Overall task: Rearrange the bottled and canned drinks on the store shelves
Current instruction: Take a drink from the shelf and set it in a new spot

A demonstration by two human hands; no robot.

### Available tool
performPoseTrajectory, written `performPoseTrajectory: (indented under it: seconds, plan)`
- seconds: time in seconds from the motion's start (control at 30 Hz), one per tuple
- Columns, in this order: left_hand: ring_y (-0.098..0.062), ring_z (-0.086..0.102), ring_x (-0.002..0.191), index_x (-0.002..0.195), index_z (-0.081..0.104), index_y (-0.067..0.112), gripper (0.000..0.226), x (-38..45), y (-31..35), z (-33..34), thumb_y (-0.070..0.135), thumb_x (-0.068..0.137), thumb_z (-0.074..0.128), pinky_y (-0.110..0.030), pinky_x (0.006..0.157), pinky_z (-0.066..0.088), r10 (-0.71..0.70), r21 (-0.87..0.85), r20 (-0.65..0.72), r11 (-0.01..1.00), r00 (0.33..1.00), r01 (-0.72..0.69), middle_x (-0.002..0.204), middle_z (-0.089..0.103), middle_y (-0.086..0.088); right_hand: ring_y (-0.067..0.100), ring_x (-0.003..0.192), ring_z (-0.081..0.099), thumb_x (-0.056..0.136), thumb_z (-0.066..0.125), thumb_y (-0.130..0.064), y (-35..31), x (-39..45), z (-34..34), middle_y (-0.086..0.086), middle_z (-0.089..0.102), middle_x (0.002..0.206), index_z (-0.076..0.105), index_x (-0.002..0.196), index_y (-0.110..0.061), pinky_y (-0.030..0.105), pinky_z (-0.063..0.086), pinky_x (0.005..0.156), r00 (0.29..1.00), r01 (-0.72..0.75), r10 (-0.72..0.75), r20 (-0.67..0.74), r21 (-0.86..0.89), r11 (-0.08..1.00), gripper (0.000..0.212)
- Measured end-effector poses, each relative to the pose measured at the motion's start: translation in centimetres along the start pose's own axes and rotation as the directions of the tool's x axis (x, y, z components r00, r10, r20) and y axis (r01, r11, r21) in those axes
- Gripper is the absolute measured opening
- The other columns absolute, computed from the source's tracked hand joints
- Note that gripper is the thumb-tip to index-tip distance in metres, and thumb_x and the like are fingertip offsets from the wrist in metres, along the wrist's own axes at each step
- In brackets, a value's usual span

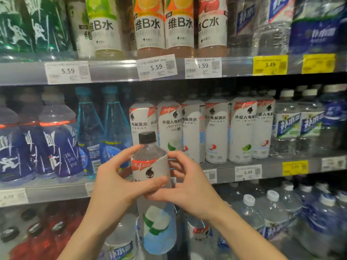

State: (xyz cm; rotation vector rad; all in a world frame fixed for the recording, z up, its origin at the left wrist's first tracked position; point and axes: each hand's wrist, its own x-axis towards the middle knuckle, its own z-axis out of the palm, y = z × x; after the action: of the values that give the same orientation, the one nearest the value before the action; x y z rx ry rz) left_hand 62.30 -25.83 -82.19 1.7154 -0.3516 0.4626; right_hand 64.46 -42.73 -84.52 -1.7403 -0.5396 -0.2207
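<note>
I hold a white-labelled electrolyte water bottle (pixel 152 166) with a black cap upright in front of the middle shelf. My left hand (pixel 116 181) grips it from the left, thumb across the label. My right hand (pixel 189 186) holds it from the right, fingers curled round its side and thumb on the label's lower part. Behind it, a row of the same white bottles (pixel 217 132) stands on the middle shelf (pixel 225 172).
Blue sports-drink bottles (pixel 56 145) and turquoise bottles (pixel 112 128) stand left on the middle shelf; clear water bottles (pixel 293 124) right. Vitamin-water bottles (pixel 178 25) fill the top shelf. Large water bottles (pixel 281 212) and red-capped bottles (pixel 37 231) sit below. Price tags (pixel 156 67) line the shelf edges.
</note>
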Motion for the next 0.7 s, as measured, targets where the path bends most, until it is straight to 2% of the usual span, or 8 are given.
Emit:
performPoseTrajectory:
  seconds: [0.1, 0.2, 0.3, 0.33, 0.4, 0.47, 0.57, 0.7]
  plan:
    - [-0.014, 0.076, 0.088, 0.111, 0.068, 0.037, 0.085, 0.0, -0.3, -0.2, 0.024, 0.035, 0.102, -0.029, 0.074, 0.062, -0.021, 0.018, 0.071, 1.0, 0.997, 0.019, 0.097, 0.078, 0.007, 0.008, 0.108, 0.068, 0.055, 0.097, -0.023, 0.2, -0.2, -0.2, -0.014, 0.072, 0.112, 0.061, 0.119, -0.037, 0.041, 0.057, 0.095, 1.0, 0.017, -0.017, -0.014, -0.034, 0.999, 0.075]
    - [-0.013, 0.075, 0.096, 0.116, 0.065, 0.038, 0.079, 0.1, -0.8, -0.1, 0.035, 0.045, 0.101, -0.026, 0.079, 0.061, -0.044, 0.02, 0.154, 0.999, 0.987, 0.042, 0.104, 0.078, 0.008, 0.007, 0.109, 0.068, 0.058, 0.098, -0.016, 0.7, -0.5, -0.7, -0.013, 0.073, 0.113, 0.061, 0.124, -0.035, 0.037, 0.056, 0.096, 1.0, 0.018, -0.018, -0.008, -0.055, 0.998, 0.078]
    - [-0.01, 0.071, 0.105, 0.123, 0.064, 0.036, 0.069, 0.4, -1.6, -0.3, 0.067, 0.064, 0.08, -0.018, 0.077, 0.056, -0.109, -0.063, 0.275, 0.989, 0.955, 0.131, 0.112, 0.076, 0.006, 0.005, 0.112, 0.066, 0.057, 0.099, -0.018, 1.7, -0.5, -1.3, -0.01, 0.07, 0.12, 0.057, 0.132, -0.035, 0.026, 0.055, 0.096, 1.0, 0.001, -0.002, -0.006, -0.06, 0.998, 0.088]
    - [-0.01, 0.071, 0.107, 0.126, 0.062, 0.035, 0.064, 0.5, -1.9, -0.4, 0.071, 0.073, 0.069, -0.016, 0.076, 0.055, -0.129, -0.071, 0.314, 0.985, 0.941, 0.158, 0.114, 0.076, 0.005, 0.004, 0.112, 0.066, 0.056, 0.099, -0.017, 2.0, -0.5, -1.5, -0.011, 0.069, 0.122, 0.055, 0.133, -0.038, 0.022, 0.054, 0.094, 1.0, -0.001, 0.001, 0.001, -0.074, 0.997, 0.091]
    - [-0.011, 0.07, 0.11, 0.132, 0.058, 0.032, 0.05, 0.7, -2.8, -0.7, 0.054, 0.088, 0.05, -0.018, 0.081, 0.055, -0.14, -0.026, 0.351, 0.987, 0.926, 0.159, 0.117, 0.074, 0.007, 0.003, 0.112, 0.065, 0.057, 0.099, -0.016, 2.7, -0.6, -1.9, -0.012, 0.067, 0.123, 0.054, 0.134, -0.039, 0.018, 0.053, 0.091, 1.0, 0.004, -0.002, 0.019, -0.127, 0.992, 0.093]
    - [-0.012, 0.069, 0.113, 0.133, 0.058, 0.031, 0.046, 0.8, -4.0, -1.0, 0.045, 0.091, 0.045, -0.026, 0.092, 0.057, -0.167, 0.052, 0.342, 0.986, 0.925, 0.159, 0.119, 0.073, 0.011, 0.001, 0.111, 0.065, 0.055, 0.099, -0.018, 3.5, -0.7, -2.2, -0.017, 0.066, 0.122, 0.055, 0.129, -0.043, 0.021, 0.054, 0.091, 1.0, -0.017, 0.019, 0.014, -0.152, 0.988, 0.09]
    - [-0.011, 0.068, 0.111, 0.132, 0.062, 0.027, 0.04, 0.7, -6.0, -1.5, 0.039, 0.095, 0.054, -0.035, 0.097, 0.056, -0.217, 0.234, 0.389, 0.963, 0.895, 0.132, 0.119, 0.073, 0.013, 0.004, 0.11, 0.066, 0.051, 0.099, -0.025, 4.5, -1.0, -2.6, -0.016, 0.067, 0.121, 0.054, 0.125, -0.043, 0.029, 0.055, 0.094, 0.997, -0.064, 0.07, 0.027, -0.183, 0.981, 0.088]
    - [-0.001, 0.067, 0.104, 0.129, 0.067, 0.022, 0.034, 0.6, -8.8, -1.7, 0.022, 0.096, 0.067, -0.028, 0.098, 0.051, -0.238, 0.534, 0.421, 0.845, 0.876, -0.027, 0.12, 0.071, 0.011, 0.007, 0.104, 0.07, 0.054, 0.097, -0.013, 5.6, -1.2, -2.8, -0.015, 0.069, 0.112, 0.056, 0.119, -0.037, 0.039, 0.06, 0.09, 0.995, -0.069, 0.086, 0.06, -0.242, 0.968, 0.081]
